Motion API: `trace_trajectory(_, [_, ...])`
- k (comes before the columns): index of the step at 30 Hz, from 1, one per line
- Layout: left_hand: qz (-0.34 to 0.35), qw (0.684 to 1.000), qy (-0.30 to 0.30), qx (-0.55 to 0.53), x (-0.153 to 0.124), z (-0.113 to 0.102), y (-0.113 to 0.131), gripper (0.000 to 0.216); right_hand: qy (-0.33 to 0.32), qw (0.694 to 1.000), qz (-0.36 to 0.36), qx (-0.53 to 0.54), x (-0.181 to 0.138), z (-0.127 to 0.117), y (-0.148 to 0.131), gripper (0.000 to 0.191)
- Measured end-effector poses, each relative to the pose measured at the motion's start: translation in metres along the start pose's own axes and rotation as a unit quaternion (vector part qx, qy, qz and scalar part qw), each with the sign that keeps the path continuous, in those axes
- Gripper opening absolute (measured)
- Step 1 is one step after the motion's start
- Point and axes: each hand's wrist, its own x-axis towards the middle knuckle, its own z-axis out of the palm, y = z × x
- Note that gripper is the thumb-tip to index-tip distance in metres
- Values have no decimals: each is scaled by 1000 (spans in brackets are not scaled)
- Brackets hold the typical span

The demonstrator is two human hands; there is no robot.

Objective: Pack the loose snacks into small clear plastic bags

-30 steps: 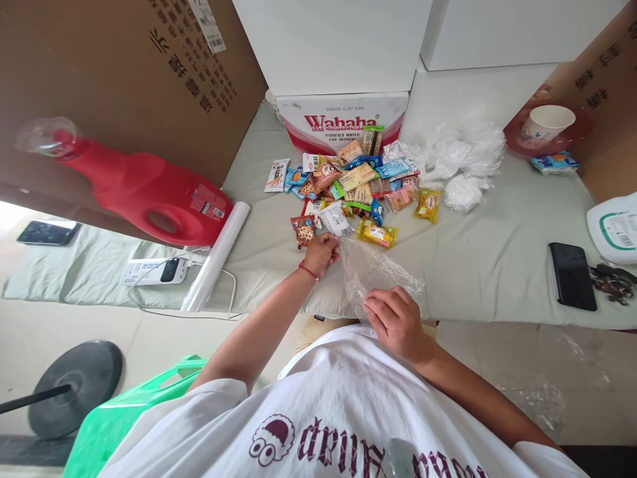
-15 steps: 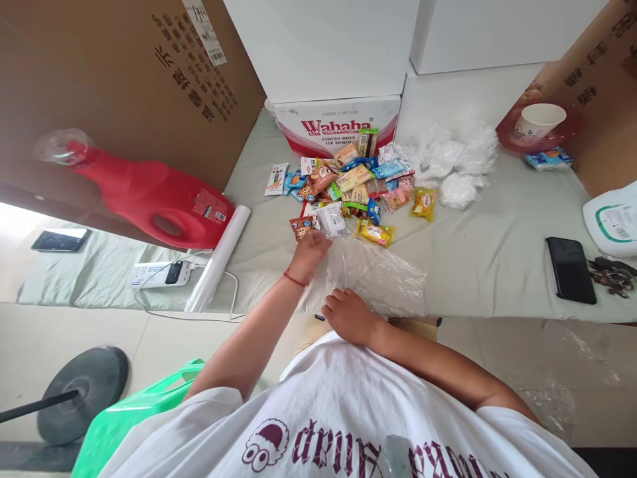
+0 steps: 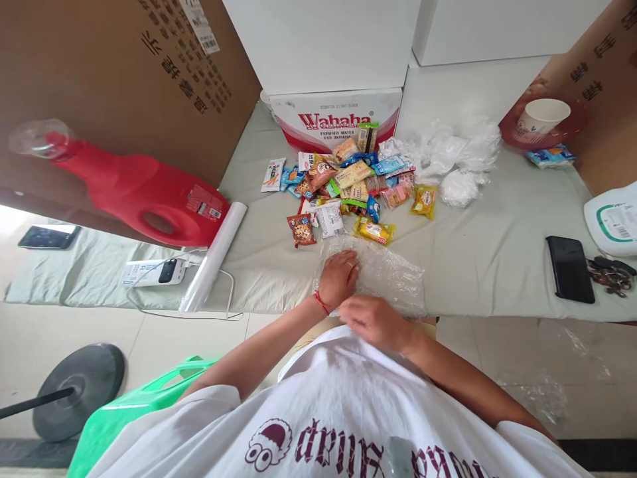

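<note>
A sheet of clear plastic film [image 3: 391, 272] lies spread at the front of the cloth-covered table. My left hand [image 3: 339, 275], with a red cord at the wrist and a ring, rests palm down on its left part, fingers laid over the film and slightly bent. Close beside it, at the table's front edge, is my right hand [image 3: 375, 322]; motion smears its fingers and what they touch is hidden. Just beyond the film sits a pile of wrapped snacks [image 3: 351, 176]. A brown cookie packet [image 3: 301, 230] and a yellow packet [image 3: 374, 230] lie nearest the film.
Left stand a red jug [image 3: 154, 199], a plastic film roll [image 3: 213, 255] and a power bank [image 3: 154, 272] with its cable. Bunched clear plastic [image 3: 460, 159] lies right of the snacks. Farther right are a paper cup [image 3: 543, 119], a black phone [image 3: 570, 269] and keys [image 3: 614, 275].
My left hand has left the cookie packet and moved right and nearer onto the film. The cookie packet now shows whole. My right hand has shifted slightly right.
</note>
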Motion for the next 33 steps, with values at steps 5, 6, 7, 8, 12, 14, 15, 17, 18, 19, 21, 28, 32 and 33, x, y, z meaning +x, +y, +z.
trace_trajectory(5, [46,996,-22,71,-27,7,4,43,105,933,319,-126,-35,-43,61,34])
trace_trajectory(6, [47,995,-27,83,-30,6,5,45,82,930,337,-121,-38,-50,73,30])
trace_trajectory(7, [46,994,-31,94,-32,5,6,47,66,932,341,-104,-39,-56,85,26])
trace_trajectory(8, [43,993,-35,104,-34,4,7,49,59,937,337,-76,-39,-64,96,22])
trace_trajectory(12, [41,990,-55,125,-37,-3,2,57,74,933,349,56,-23,-102,135,19])
trace_trajectory(14, [42,989,-61,127,-38,-5,0,59,109,914,385,61,-10,-123,150,19])
trace_trajectory(15, [39,989,-62,126,-37,-5,-1,59,138,906,398,39,-3,-132,155,18])
trace_trajectory(17, [28,991,-56,119,-36,-5,-2,59,175,907,382,-14,6,-143,158,17])
trace_trajectory(18, [22,992,-53,114,-36,-5,-3,60,163,923,348,-27,8,-144,155,18])
trace_trajectory(19, [17,993,-50,110,-35,-5,-2,60,129,944,302,-29,9,-143,151,19])
trace_trajectory(21, [10,993,-48,107,-34,-4,-1,60,18,976,215,-19,4,-132,139,26])
trace_trajectory(28, [18,993,-46,108,-33,-6,2,57,-40,965,254,46,-15,-111,143,25])
trace_trajectory(32, [17,995,-35,93,-34,-7,1,55,13,935,336,112,-1,-143,171,38])
trace_trajectory(33, [15,995,-30,90,-35,-6,1,54,46,929,360,76,4,-152,174,36])
